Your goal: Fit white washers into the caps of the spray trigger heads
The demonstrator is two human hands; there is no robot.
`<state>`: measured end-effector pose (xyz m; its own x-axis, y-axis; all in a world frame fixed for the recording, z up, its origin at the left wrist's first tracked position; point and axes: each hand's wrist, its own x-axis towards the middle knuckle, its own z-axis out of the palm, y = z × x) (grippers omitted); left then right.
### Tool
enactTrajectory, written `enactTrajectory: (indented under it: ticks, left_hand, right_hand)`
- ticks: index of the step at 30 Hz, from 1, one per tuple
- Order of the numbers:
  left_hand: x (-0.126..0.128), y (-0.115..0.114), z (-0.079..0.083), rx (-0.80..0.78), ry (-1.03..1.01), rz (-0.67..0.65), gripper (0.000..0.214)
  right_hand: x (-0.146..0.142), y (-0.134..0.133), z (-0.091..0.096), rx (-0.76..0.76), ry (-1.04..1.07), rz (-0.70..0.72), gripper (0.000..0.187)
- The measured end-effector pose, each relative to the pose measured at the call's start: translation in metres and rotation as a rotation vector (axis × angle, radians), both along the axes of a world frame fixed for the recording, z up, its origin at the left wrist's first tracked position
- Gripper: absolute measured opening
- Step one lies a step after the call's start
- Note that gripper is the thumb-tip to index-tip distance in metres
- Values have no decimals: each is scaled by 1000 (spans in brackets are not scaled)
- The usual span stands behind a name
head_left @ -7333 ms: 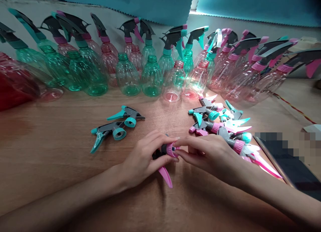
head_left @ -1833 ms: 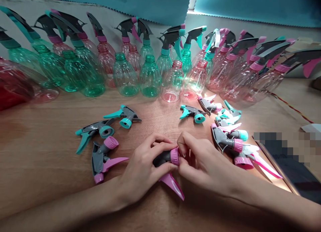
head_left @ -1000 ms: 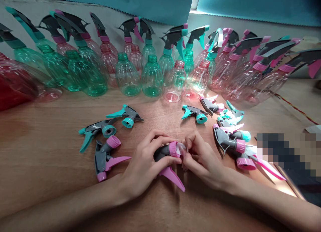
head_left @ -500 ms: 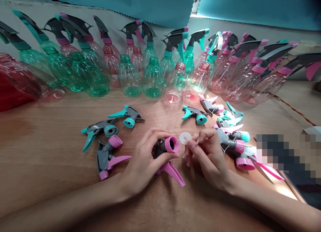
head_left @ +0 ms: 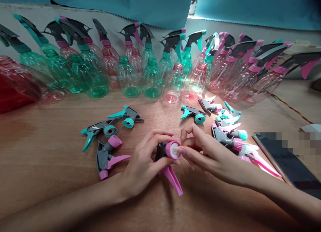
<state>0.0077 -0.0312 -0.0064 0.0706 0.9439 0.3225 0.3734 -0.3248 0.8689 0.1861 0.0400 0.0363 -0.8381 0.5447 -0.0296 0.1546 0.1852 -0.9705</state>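
Observation:
My left hand is wrapped round a grey and pink trigger spray head, its threaded pink collar turned toward my right hand and its trigger hanging down. A thin white disc lies within the collar's mouth. My right hand is closed in a pinch at the collar's right rim, with the thumb tip on the disc; its other fingertips are partly hidden. Left of my hands lie a pink-collared spray head and two teal ones, including this nearer spray head.
Behind, several clear green bottles and pink bottles stand in rows, many topped with spray heads. More loose spray heads are heaped at right, beside a dark phone. A red container stands at far left.
The white disc has moved left from beside the spray head into its pink collar, carried by my right hand. My left hand still holds the spray head, now slightly lower.

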Motion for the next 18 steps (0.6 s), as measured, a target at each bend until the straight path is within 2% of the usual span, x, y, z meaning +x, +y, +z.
enactTrajectory:
  ticks: [3,7,9,13,18]
  left_hand:
    - [0,-2,1,2,4,-11,28]
    - [-1,-2,1,-18,2,-5,27]
    - [0,-2,1,-20,-11,-10,27]
    - [0,-1,-1,-16,-23,-14,27]
    - [-1,-2,0,-32,-5,-18,27]
  right_hand:
    - [1,0,0,-37,1,1,9]
    - [3,2,0,-11,33,-91,11]
    - [6,4,3,130,-5,-88,11]
    - [11,9,11,471,-102,11,2]
    - [13,11,14,597,-168,49,17]
